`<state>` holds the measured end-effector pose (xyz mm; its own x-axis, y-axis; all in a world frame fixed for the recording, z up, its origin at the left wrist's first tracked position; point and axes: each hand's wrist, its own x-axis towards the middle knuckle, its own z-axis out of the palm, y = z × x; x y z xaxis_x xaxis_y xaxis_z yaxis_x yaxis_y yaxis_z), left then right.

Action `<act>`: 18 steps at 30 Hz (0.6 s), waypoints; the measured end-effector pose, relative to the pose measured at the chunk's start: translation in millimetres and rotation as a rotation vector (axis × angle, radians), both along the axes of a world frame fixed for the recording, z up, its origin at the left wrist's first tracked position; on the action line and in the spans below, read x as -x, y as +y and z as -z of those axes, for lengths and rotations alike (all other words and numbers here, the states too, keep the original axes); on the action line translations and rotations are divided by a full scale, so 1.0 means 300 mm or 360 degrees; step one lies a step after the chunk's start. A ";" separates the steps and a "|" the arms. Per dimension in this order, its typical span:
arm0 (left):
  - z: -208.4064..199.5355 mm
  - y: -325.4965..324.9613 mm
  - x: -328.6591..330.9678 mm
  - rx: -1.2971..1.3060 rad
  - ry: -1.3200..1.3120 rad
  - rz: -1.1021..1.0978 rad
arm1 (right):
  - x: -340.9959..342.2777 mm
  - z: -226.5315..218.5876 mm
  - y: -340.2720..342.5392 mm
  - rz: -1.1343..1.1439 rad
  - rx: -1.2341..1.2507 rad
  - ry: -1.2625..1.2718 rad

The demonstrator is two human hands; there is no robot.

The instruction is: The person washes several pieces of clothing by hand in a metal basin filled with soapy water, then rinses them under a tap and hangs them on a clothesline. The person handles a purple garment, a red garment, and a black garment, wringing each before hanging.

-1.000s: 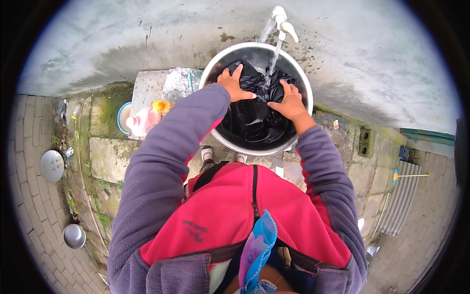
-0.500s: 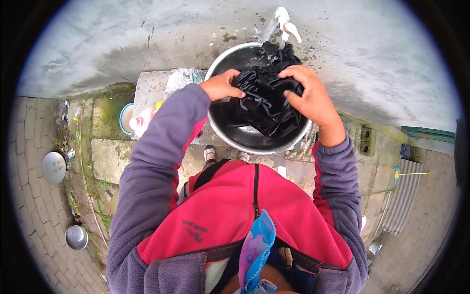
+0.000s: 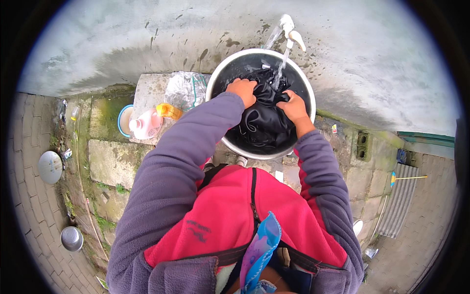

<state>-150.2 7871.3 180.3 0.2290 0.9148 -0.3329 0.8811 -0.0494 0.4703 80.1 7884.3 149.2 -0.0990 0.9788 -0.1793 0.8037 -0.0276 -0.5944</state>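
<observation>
A wet black garment [image 3: 264, 122] lies bunched in a round metal basin [image 3: 213, 85] below a white tap [image 3: 290, 30] with water running onto it. My left hand [image 3: 243, 90] grips the cloth at its upper left. My right hand [image 3: 293, 107] grips it on the right, just under the water stream. Both hands are close together on the same bunch of cloth. My purple sleeves and red vest fill the lower middle of the view.
Left of the basin, a stone slab [image 3: 147, 90] holds a crumpled clear plastic bag [image 3: 183, 88], a pink detergent bottle [image 3: 146, 125] with an orange cap and a blue-rimmed dish [image 3: 122, 117]. Two metal bowls [image 3: 71, 238] lie on the brick paving at left. A grey wall rises behind.
The basin and garment, lifted close half a second ago, sit lower again. Both hands have come together on the cloth under the running water.
</observation>
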 end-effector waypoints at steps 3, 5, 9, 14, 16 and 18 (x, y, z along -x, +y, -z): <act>-0.067 0.032 0.083 -0.0198 -0.1109 -0.0464 | -0.042 -0.209 -0.028 0.0106 -0.0094 0.0617; -0.136 0.025 0.126 -0.0079 -0.1446 -0.0356 | -0.042 -0.350 -0.072 0.0073 -0.0345 0.0612; -0.240 -0.015 0.195 -0.0066 -0.1293 -0.0261 | -0.006 -0.516 -0.105 -0.0162 -0.0848 0.0179; -0.167 -0.069 0.223 -0.0012 0.0024 -0.0248 | -0.013 -0.454 -0.061 -0.0305 -0.0475 -0.0012; -0.097 -0.112 0.182 -0.0351 -0.0009 -0.0267 | -0.029 -0.360 -0.055 -0.0425 -0.0635 -0.0164; -0.039 -0.140 0.120 -0.0559 -0.0091 -0.0231 | -0.024 -0.241 -0.048 -0.0494 -0.0654 -0.0204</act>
